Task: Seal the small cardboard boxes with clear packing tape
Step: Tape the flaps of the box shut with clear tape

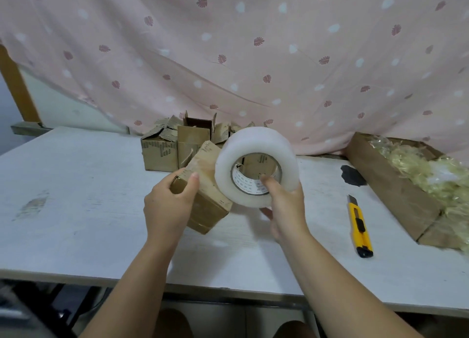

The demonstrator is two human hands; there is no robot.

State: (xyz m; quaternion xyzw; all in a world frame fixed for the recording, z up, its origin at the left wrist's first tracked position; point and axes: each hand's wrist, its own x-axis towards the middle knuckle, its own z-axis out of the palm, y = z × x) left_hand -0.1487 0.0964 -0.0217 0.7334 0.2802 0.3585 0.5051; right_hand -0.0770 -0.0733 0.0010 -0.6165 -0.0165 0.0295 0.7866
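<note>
While gripping one small cardboard box (208,207) at frame centre with curled left hand (168,205), holds tape roll (253,146) beside it in right hand (286,205), thumb hooked through core. Seemingly early: no strip visibly laid; open boxes (158,154) waiting behind on worktop (76,185).

Bare table (76,185) lies left; yellow knife (359,227) and carton (396,185) crowd right.

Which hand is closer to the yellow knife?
Right. The right hand, holding the tape roll, is left of the knife; the left hand grips a box farther left.
</note>
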